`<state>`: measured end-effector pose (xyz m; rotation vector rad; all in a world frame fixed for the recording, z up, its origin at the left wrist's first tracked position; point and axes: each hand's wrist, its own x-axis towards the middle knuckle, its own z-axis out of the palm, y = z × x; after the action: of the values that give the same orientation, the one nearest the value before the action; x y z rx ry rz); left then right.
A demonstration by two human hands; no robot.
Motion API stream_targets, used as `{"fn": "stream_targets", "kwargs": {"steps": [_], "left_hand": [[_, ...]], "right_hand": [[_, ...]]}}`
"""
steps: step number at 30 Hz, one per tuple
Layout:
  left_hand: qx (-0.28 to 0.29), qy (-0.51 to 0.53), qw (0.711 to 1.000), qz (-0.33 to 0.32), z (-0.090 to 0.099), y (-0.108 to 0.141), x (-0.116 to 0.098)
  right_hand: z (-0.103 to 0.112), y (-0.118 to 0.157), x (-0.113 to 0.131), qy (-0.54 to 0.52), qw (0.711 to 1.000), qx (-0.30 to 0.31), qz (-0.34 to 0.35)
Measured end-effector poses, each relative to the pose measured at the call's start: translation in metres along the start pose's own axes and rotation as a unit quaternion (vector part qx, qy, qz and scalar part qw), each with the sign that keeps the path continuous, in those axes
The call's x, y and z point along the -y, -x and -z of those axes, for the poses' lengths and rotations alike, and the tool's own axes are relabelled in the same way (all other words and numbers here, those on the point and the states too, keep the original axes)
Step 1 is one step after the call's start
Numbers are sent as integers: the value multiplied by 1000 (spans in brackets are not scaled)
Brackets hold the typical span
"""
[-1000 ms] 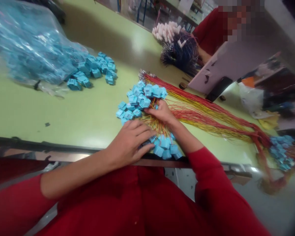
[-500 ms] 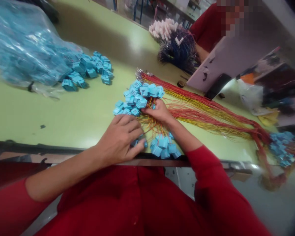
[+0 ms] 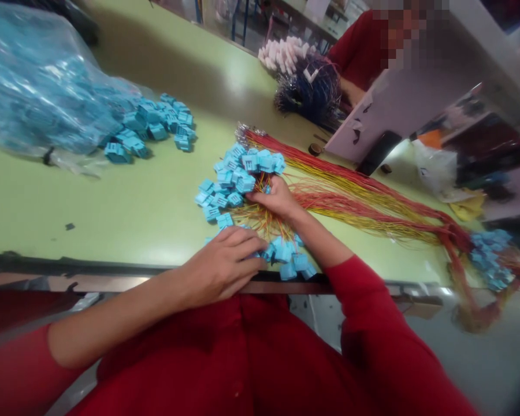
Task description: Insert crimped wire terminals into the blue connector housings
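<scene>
Nearest us is our red garment (image 3: 242,352), smooth cloth with a buttoned front, close against the near edge of the pale green, faintly glossy surface (image 3: 125,216). Our left hand (image 3: 225,260) lies at that edge, palm down, its fingers lightly bent and close together over the blue connectors (image 3: 285,249); whether they pinch one we cannot tell, since the fingertips' undersides are hidden.

A little farther in, our right hand (image 3: 279,199) has its fingers closed around the red and yellow wires (image 3: 351,214), the thumb laid across them toward the left. There the thin strands fan out to boxy, hard plastic connectors, heaped to the left of the thumb and hanging toward the near edge. The strands run rightward to another blue cluster (image 3: 491,257) by the near edge, where some droop in a loop.

Beyond our right hand, a second length of wire ends in shiny metal tips (image 3: 242,133). Toward the left end, a clear, wrinkled plastic bag (image 3: 47,81) spills more blue pieces (image 3: 132,141). Near the far edge sits a dark blue wire bundle (image 3: 305,95) with whitish connectors (image 3: 288,55), beside another person's red sleeve (image 3: 357,46).
</scene>
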<state>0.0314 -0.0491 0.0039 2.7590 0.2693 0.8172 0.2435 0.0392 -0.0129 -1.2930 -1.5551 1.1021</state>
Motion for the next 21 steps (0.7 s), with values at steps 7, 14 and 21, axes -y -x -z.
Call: {"fn": "stream_targets", "kwargs": {"steps": [7, 14, 21], "left_hand": [[11, -48, 998, 30, 9, 9, 7], [84, -59, 995, -2, 5, -2, 7], [46, -37, 998, 8, 15, 7, 18]], "right_hand": [[0, -1, -2, 15, 1000, -12, 6], [0, 0, 2, 6, 1000, -3, -6], [-1, -1, -1, -2, 1000, -4, 1]]}}
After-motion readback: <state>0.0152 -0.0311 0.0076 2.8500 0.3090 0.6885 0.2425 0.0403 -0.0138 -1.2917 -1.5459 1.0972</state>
